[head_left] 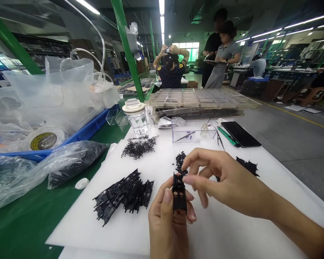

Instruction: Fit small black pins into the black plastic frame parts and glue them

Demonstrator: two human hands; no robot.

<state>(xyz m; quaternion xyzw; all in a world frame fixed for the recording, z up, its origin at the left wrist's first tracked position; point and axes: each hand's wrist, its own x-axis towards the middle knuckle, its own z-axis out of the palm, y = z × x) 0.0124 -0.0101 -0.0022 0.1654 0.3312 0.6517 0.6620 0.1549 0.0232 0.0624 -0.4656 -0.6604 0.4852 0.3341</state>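
Observation:
Upright in my left hand (166, 216) is a black plastic part (179, 201) with cut-outs, gripped between thumb and fingers. My right hand (218, 176) hovers at the part's upper end, its fingers bent and apart. The right thumb tip overlaps the part's top edge; whether it touches, I cannot tell. Just behind lies a pile of tiny black pieces (180, 160), partly covered by my right fingers. To the left, a stack of similar black parts (124, 196) rests on the white board (78, 228). Thin black wiry pieces (139, 146) form a heap farther back.
A lidded clear jar (136, 117), a clear plastic box (193, 136), a green-handled tool (228, 136) and a black tablet (241, 133) stand or lie behind. More black parts (247, 166) lie right. Stacked clear trays (199, 99) rise behind; a blue bin (94, 124) is left.

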